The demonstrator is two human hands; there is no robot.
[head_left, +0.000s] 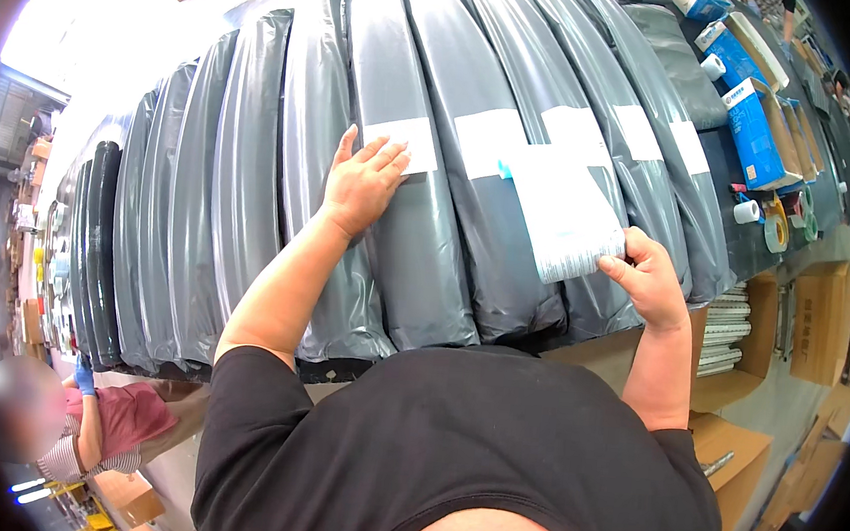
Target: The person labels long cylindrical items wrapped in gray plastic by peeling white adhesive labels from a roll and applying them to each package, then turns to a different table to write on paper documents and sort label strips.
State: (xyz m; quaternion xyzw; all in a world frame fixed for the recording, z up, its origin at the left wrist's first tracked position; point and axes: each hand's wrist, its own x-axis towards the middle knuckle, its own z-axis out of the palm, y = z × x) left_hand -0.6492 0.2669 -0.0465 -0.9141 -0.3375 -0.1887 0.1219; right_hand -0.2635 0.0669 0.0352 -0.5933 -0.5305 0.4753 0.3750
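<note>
My left hand (pixel 364 183) lies flat with fingers spread on a white label (pixel 420 146). That label is on a long package (pixel 427 261) wrapped in shiny grey plastic. Between the thumb and fingers of my right hand (pixel 657 284) is the near edge of a stack of white label sheets (pixel 561 208). The stack slants over the packages to the right, and a small light-blue piece shows at its far left corner. White labels also show on neighbouring packages, such as one label (pixel 638 133) farther right. Packages left of my left hand (pixel 251 142) show no label along their visible tops.
Blue cartons (pixel 755 137), a white roll (pixel 746 212) and tape rolls (pixel 776 225) sit on the dark surface at right. Below stands an open cardboard box (pixel 754 336) holding long pale pieces. A person in a pink garment (pixel 128 420) is at the lower left.
</note>
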